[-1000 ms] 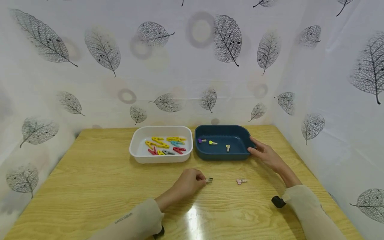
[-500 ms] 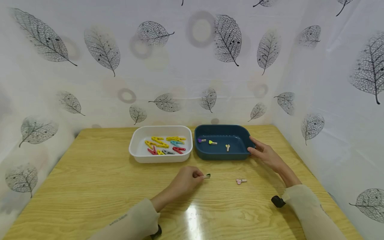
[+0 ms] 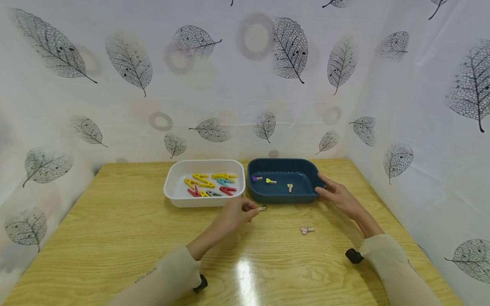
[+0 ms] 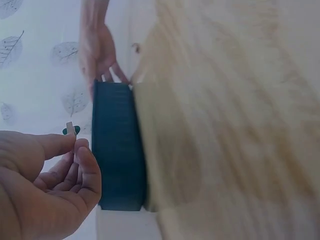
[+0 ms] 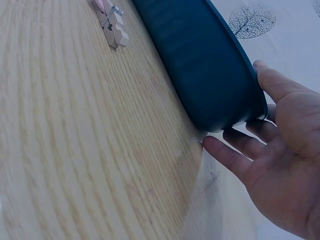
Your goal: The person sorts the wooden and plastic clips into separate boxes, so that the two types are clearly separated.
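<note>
In the head view my left hand (image 3: 237, 211) pinches a small wooden clothespin (image 3: 262, 208) between thumb and fingertips, in front of the two basins. The left wrist view shows a dark green decoration on that clothespin (image 4: 70, 129). My right hand (image 3: 340, 199) touches the right end of the dark blue basin (image 3: 285, 198); in the right wrist view its thumb lies at the rim and its other fingers spread along the end wall. A purple clothespin (image 3: 257, 178), a yellow clothespin (image 3: 270, 181) and a pale one (image 3: 290, 188) lie inside this basin.
A white basin (image 3: 206, 203) stands left of the blue one, with several larger plastic clothespins (image 3: 204, 183) in yellow, red, blue and grey. One pink-decorated wooden clothespin (image 3: 307, 230) lies on the wooden table (image 3: 115, 229). A leaf-patterned curtain (image 3: 237, 93) surrounds the table.
My left hand has lifted the green-decorated clothespin from the table and carried it away from me toward the basins. The right hand stays at the blue basin's end.
</note>
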The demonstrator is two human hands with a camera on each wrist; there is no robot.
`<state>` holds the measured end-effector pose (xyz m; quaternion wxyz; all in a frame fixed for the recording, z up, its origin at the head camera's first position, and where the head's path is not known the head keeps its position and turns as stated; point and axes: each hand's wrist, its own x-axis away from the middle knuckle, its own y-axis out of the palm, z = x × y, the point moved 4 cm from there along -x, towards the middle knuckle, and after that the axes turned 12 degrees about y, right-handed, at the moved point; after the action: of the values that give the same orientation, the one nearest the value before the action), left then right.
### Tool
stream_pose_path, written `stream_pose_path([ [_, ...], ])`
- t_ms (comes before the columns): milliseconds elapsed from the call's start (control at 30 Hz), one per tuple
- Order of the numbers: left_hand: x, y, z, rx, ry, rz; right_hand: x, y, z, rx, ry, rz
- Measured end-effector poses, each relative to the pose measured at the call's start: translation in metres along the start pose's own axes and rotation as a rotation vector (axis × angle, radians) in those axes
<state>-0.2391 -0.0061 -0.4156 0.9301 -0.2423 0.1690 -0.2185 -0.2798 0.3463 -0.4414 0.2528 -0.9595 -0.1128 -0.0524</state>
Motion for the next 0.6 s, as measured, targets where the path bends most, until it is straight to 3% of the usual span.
stream_pose_path([
  [233,-0.012,-0.016,0.019,-0.023,0.009,0.067,-0.001,-0.001,0.001,0.013,0.001,0.009],
  [600,-0.035,-0.023,0.028,-0.027,-0.002,0.110,-0.001,-0.001,0.000,0.014,0.009,0.002],
])
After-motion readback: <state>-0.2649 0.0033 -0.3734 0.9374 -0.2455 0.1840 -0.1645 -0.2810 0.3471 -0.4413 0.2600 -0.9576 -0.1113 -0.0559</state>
